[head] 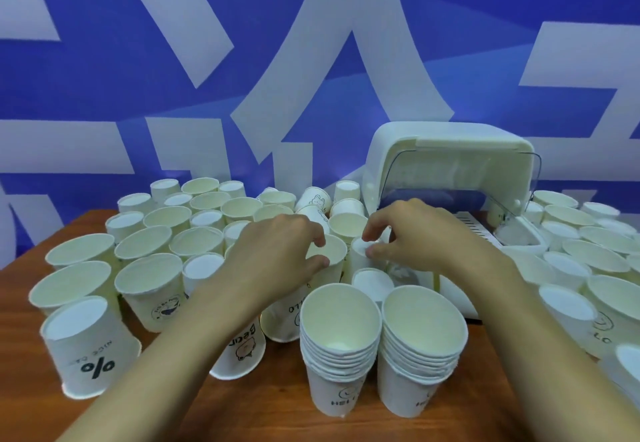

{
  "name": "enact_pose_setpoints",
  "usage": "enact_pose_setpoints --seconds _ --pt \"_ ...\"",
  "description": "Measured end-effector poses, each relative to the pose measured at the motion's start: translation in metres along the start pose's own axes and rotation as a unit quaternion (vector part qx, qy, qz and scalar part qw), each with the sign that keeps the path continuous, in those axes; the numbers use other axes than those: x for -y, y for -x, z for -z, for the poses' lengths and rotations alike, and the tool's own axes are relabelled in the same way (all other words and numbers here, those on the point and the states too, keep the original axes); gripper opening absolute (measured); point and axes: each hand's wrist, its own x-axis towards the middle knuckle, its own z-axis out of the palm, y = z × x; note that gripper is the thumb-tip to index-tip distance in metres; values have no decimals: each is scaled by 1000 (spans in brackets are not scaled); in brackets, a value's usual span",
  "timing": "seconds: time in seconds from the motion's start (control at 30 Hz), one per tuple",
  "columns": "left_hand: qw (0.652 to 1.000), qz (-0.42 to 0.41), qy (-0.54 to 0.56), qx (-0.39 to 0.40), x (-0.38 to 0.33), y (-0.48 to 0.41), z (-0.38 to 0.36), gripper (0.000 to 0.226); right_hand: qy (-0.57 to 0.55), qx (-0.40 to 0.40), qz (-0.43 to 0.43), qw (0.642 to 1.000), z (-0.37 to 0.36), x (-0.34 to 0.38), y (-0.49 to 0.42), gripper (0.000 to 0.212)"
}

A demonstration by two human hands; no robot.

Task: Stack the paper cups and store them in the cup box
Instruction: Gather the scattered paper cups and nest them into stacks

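Barely started: two stacks (337, 348) at desk (242, 407) front edge, none visibly boxed. Cup box (450, 164), lid up, back right. Left hand (277, 254) pinches upright cup (334, 247) rim; right hand (415, 233) pinches upturned cup (356, 263) just beside. Dozens of loose cups (149, 247) remain unstacked.

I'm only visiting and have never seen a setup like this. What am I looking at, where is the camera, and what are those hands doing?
There is no machine here. A person wears a camera on the head, so you look down at their own two hands. The left hand grips an upright cup. The right hand pinches an upside-down cup beside it. Many loose paper cups cover the wooden table. Two stacks stand in front. The white cup box stands open behind, on the right.
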Motion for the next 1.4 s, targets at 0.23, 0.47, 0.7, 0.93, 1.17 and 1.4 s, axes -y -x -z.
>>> enact_pose_setpoints --seconds 0.23,0.47,0.7,0.93,1.17,1.4 --pt "1000 -9 -14 10 -5 -8 -16 28 52 21 -37 998 -15 -4 -17 56" --pt "999 -9 -45 8 -4 -10 -17 25 -28 33 -51 998 -4 -6 -10 65" --pt "999 4 -15 -38 -7 -5 1 18 -154 -29 -78 985 31 -21 7 45" --pt "995 14 15 -100 -11 -2 13 19 -304 -89 -91 944 31 -15 6 36" --pt "989 -15 63 -135 -12 1 23 21 -409 -27 -40 911 33 -3 9 71" --pt "988 -27 52 -144 -12 4 36 18 -365 -25 101 925 24 4 12 111"
